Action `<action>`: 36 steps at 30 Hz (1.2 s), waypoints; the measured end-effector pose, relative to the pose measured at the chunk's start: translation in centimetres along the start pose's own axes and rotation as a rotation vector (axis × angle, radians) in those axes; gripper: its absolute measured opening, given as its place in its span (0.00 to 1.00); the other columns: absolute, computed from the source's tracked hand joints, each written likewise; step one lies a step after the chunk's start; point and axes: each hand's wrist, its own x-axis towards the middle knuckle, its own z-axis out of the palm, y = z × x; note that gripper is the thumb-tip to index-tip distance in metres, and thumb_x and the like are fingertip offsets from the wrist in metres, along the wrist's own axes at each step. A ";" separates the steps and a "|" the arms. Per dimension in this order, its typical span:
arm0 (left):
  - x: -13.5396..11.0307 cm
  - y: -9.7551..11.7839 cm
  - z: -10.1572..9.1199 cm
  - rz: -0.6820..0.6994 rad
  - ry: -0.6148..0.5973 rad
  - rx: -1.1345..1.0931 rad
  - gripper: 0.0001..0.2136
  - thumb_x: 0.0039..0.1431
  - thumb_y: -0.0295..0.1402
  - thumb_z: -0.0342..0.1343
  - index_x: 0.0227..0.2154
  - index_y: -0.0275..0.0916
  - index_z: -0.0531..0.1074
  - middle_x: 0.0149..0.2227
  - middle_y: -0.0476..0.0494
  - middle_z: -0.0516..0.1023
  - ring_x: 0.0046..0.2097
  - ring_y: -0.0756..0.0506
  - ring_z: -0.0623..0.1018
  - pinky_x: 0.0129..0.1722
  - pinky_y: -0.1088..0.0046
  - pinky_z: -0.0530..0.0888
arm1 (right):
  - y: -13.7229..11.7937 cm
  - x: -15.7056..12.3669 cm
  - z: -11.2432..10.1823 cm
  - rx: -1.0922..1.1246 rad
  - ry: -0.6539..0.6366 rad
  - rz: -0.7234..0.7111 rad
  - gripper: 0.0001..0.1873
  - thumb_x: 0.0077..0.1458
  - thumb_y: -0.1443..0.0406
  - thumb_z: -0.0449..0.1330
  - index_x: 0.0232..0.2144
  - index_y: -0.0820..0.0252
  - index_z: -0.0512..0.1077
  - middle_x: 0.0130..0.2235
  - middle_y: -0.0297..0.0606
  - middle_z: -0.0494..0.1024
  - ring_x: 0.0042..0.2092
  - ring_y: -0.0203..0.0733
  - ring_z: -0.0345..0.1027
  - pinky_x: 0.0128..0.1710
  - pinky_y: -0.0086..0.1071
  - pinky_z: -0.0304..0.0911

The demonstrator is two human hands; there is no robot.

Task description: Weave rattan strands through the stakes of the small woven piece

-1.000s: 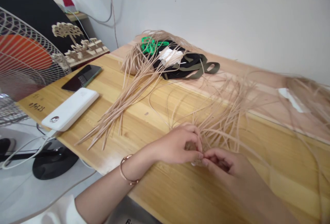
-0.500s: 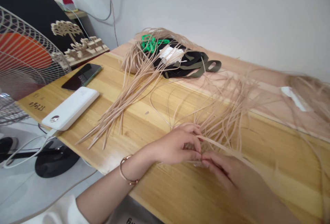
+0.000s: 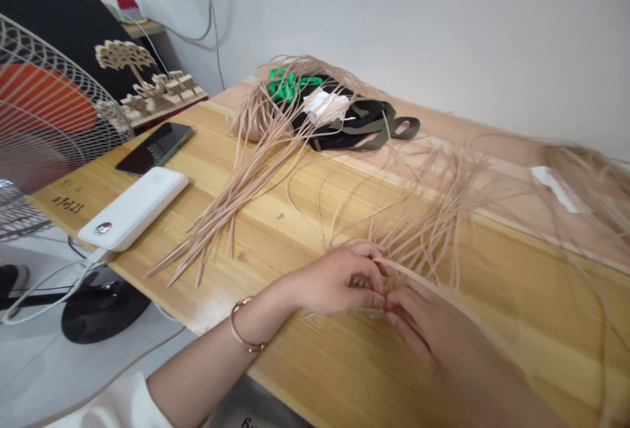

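Strips point(image 3: 423, 231) of pale reed lie fanned out on the tabletop point(image 3: 305, 356), and their near ends come together in a small woven knot point(image 3: 378, 283) between my two hands. I see my left hand point(image 3: 339, 280) curled over this knot from the left, with thumb and fingers pinched on it. My right hand point(image 3: 423, 323) comes from the right side, its fingertips point(image 3: 391, 298) pressed against the same knot and touching the left fingers. One flat strip point(image 3: 443, 287) runs from the knot over the back of my right hand toward the right edge. Both hands are closed on the weaving; I cannot tell exactly which strip each finger presses, because the fingers hide it.

On my left wrist sits a thin bracelet point(image 3: 241, 336). A second bundle point(image 3: 231, 198) of strips lies further left on the tabletop, spreading toward the near edge, and its far end rests on a black bag point(image 3: 359, 123) with olive straps. Green cord point(image 3: 285, 85) and a white tag point(image 3: 325, 106) lie on top of this bag. Near the left edge of the tabletop there is a white power bank point(image 3: 135, 208), and just behind it a dark phone point(image 3: 155, 147). A fan point(image 3: 44, 119) with a wire grille stands beside the tabletop at the left.
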 end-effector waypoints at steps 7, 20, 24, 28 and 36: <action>-0.2 -0.8 -0.2 0.066 -0.002 -0.033 0.03 0.49 0.27 0.61 0.25 0.37 0.72 0.42 0.42 0.72 0.54 0.43 0.66 0.57 0.64 0.61 | 0.0 -0.3 -0.4 -0.088 -0.053 -0.061 0.11 0.56 0.65 0.49 0.27 0.56 0.69 0.30 0.37 0.73 0.32 0.41 0.67 0.32 0.33 0.64; -0.3 -1.2 -0.5 0.081 -0.018 -0.089 0.03 0.49 0.26 0.61 0.26 0.35 0.72 0.44 0.39 0.71 0.56 0.42 0.66 0.57 0.63 0.61 | -0.2 0.0 0.9 0.272 -0.081 0.236 0.11 0.53 0.59 0.51 0.24 0.57 0.66 0.22 0.31 0.65 0.25 0.36 0.58 0.24 0.28 0.53; -0.4 -1.3 -0.5 0.108 -0.004 -0.074 0.03 0.49 0.27 0.61 0.25 0.36 0.72 0.43 0.40 0.71 0.56 0.42 0.66 0.57 0.64 0.61 | 0.2 0.1 1.3 0.364 -0.087 0.287 0.12 0.50 0.57 0.52 0.23 0.57 0.68 0.22 0.31 0.65 0.25 0.36 0.57 0.24 0.29 0.52; -0.4 -1.5 -0.5 0.124 -0.005 -0.070 0.03 0.49 0.27 0.61 0.25 0.36 0.72 0.43 0.41 0.71 0.55 0.43 0.66 0.57 0.63 0.60 | 0.4 0.2 1.4 0.331 -0.122 0.285 0.14 0.48 0.56 0.51 0.23 0.58 0.68 0.21 0.31 0.63 0.24 0.36 0.55 0.23 0.29 0.50; -0.3 -1.4 -0.6 0.074 0.008 -0.116 0.03 0.48 0.26 0.62 0.25 0.36 0.73 0.42 0.40 0.70 0.55 0.42 0.66 0.55 0.63 0.62 | 0.7 0.4 1.3 0.281 -0.155 0.220 0.12 0.51 0.56 0.50 0.27 0.57 0.67 0.18 0.25 0.52 0.21 0.34 0.47 0.22 0.28 0.43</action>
